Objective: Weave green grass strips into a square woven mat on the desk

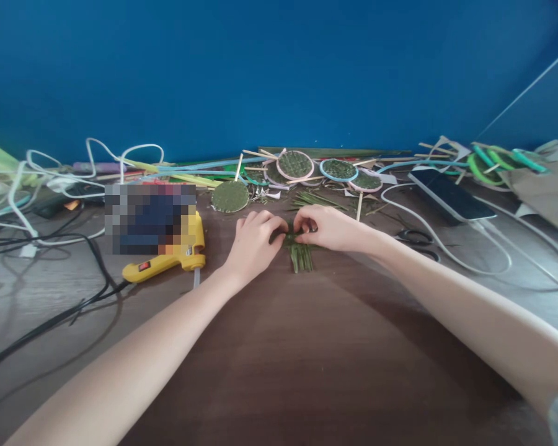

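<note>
Flat green leaf strips (300, 257) lie on the brown table between my hands, their loose ends pointing towards me. My left hand (258, 238) is curled, thumb and fingertips closed on the left side of the strips. From the right, my right hand (323, 226) pinches the strips near their upper part. The crossing of the strips is partly hidden by my fingers. Just behind my left hand lies a round green woven disc (230, 196) with a wooden stick. More leaf strips (318, 199) are scattered behind my right hand.
A yellow glue gun (193, 241) with a black cord lies at left, beside a blurred-out patch. Several rimmed round fans (295, 166) are piled at the back. Black scissors (416, 237) and a phone (451, 195) on a white cable (506, 257) are at right. White cables (16, 186) tangle at far left.
</note>
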`<state>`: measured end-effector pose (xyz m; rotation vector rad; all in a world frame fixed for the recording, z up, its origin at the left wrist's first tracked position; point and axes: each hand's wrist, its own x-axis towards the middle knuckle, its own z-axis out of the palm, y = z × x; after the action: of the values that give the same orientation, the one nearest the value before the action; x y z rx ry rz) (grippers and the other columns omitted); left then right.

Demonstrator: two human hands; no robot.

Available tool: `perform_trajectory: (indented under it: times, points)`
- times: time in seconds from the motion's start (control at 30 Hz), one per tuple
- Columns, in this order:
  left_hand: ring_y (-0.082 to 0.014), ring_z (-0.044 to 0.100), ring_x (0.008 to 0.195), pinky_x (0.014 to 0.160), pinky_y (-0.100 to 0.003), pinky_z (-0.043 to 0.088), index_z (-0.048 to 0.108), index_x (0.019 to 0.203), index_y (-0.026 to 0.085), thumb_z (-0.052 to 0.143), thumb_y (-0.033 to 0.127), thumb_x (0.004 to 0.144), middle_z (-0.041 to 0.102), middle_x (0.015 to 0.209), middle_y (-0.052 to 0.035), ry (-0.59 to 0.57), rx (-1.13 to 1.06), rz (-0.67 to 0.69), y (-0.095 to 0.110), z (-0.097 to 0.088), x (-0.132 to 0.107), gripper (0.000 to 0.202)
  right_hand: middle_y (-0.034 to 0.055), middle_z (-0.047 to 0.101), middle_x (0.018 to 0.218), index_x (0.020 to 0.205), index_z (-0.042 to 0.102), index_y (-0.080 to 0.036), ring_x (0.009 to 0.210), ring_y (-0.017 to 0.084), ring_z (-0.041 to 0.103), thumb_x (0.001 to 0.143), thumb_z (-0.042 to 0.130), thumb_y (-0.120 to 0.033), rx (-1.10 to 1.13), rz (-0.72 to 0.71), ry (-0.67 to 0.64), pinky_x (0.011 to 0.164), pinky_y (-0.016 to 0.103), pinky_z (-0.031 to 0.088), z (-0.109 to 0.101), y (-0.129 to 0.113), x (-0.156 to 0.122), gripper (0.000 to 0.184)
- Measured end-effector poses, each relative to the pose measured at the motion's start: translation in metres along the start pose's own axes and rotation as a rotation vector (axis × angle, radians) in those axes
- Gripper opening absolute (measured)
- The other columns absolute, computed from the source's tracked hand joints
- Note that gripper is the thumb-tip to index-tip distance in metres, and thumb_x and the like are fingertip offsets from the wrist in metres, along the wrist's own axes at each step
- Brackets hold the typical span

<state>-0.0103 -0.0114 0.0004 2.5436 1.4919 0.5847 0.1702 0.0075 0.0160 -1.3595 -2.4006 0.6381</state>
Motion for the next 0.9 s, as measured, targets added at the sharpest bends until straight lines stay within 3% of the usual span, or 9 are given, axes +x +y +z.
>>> perform_trajectory:
  times: [0.33, 0.47, 0.57, 0.7, 0.8, 0.9]
  points:
    - [-0.0218, 0.051, 0.093, 0.078, -0.037, 0.034, 0.058, 0.085, 0.021, 0.048, 0.018, 0.082, 0.063, 0.095, -0.0020, 0.004, -0.056, -0.020, 0.001, -0.002, 0.000, 0.011, 0.0003, 0.056, 0.069, 0.075, 0.057, -0.018, 0.063, 0.012, 0.048, 0.071, 0.057, -0.024, 0.055, 0.026, 0.070, 0.061, 0.026, 0.035, -0.012, 0.005, 0.000, 0.007]
    - [-0.0211, 0.051, 0.093, 0.080, -0.036, 0.033, 0.057, 0.083, 0.020, 0.048, 0.016, 0.080, 0.063, 0.092, -0.0014, 0.015, -0.063, -0.016, 0.002, -0.002, 0.000, 0.010, 0.0001, 0.053, 0.069, 0.075, 0.057, -0.018, 0.063, 0.012, 0.047, 0.069, 0.058, -0.023, 0.069, -0.038, 0.015, 0.061, 0.026, 0.036, -0.009, 0.008, 0.000, 0.008]
    - [-0.0231, 0.049, 0.097, 0.083, -0.038, 0.032, 0.054, 0.086, 0.019, 0.055, 0.024, 0.078, 0.062, 0.094, -0.0028, 0.017, -0.047, -0.002, 0.003, -0.002, -0.001, 0.009, 0.0019, 0.052, 0.076, 0.075, 0.056, -0.018, 0.072, 0.015, 0.048, 0.069, 0.057, -0.021, 0.052, -0.127, 0.007, 0.068, 0.028, 0.037, -0.004, 0.010, 0.000, 0.007]
    - [-0.0269, 0.046, 0.103, 0.087, -0.041, 0.031, 0.051, 0.092, 0.019, 0.069, 0.040, 0.069, 0.057, 0.100, -0.0046, 0.002, -0.039, -0.009, 0.002, -0.001, -0.001, 0.036, 0.0048, 0.046, 0.087, 0.078, 0.054, -0.019, 0.091, 0.021, 0.043, 0.069, 0.056, -0.022, -0.025, -0.165, 0.036, 0.081, 0.036, 0.036, -0.001, 0.011, -0.002, 0.009]
    - [-0.0270, 0.044, 0.104, 0.087, -0.041, 0.031, 0.051, 0.094, 0.020, 0.070, 0.038, 0.068, 0.056, 0.102, -0.0047, 0.041, -0.040, -0.053, 0.001, -0.002, -0.001, 0.037, 0.0051, 0.045, 0.093, 0.084, 0.051, -0.020, 0.093, 0.022, 0.040, 0.068, 0.058, -0.025, -0.048, -0.134, 0.031, 0.084, 0.039, 0.036, -0.003, 0.011, -0.003, 0.018]
    - [-0.0247, 0.044, 0.103, 0.087, -0.039, 0.031, 0.051, 0.094, 0.021, 0.064, 0.031, 0.075, 0.056, 0.103, -0.0038, 0.117, -0.048, -0.091, 0.001, -0.002, -0.001, 0.025, 0.0050, 0.044, 0.094, 0.085, 0.049, -0.021, 0.095, 0.023, 0.039, 0.067, 0.059, -0.028, -0.063, -0.111, 0.018, 0.086, 0.040, 0.035, -0.004, 0.008, -0.003, 0.021]
